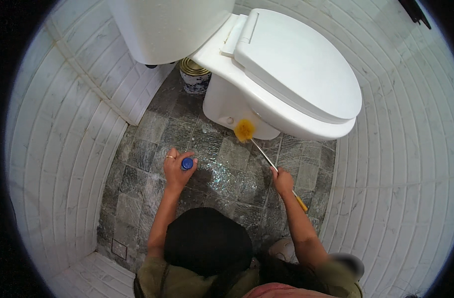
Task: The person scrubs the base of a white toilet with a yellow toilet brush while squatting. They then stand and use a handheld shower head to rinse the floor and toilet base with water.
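My left hand (175, 170) is closed around a small bottle with a round blue cap (187, 163). Its body is mostly hidden beneath the cap and my fingers. My right hand (283, 181) grips the metal shaft of a toilet brush (244, 130), with the yellow end of its handle sticking out below my wrist. The brush's round yellow bristles are up against, or just in front of, the lower side of the white toilet (222, 102). Its lid is down. Wet, shiny patches and some suds lie on the grey tiled floor (227, 171) between my hands.
Behind the toilet base stands a metal can (194, 78) with a gold-coloured lid. White tiled walls (73, 149) close in on both sides. A square floor drain (119, 249) lies at the lower left. My dark-clad knee (209, 241) is at the bottom middle.
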